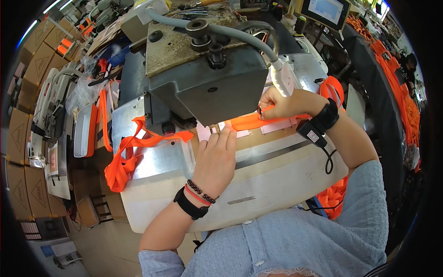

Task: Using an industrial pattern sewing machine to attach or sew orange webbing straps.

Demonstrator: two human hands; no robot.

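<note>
My left hand (pixel 216 154) lies with its fingers stretched out, the fingertips pressing on the near end of an orange fabric strip (pixel 247 122) beneath the machine head. To its right, my right hand (pixel 282 104) is closed in a pinch on the strip, which runs on under my wrist. The dark grey head of a sewing machine (pixel 217 90) stands over the strip; it hides the needle area. Pink pieces (pixel 279 125) lie beside the strip on a brown board (pixel 258 141). Left of my left hand, more orange strip (pixel 127 157) hangs in loose folds over the metal plate.
A white table edge (pixel 277 189) lies between me and the machine. At the left stands an orange and white tray (pixel 86 131), near another machine (pixel 44 111) and stacked cartons (pixel 20 138). A lamp (pixel 282 76) hangs by my right hand. Orange fabric (pixel 392 74) lines the far right, near another person (pixel 408 67).
</note>
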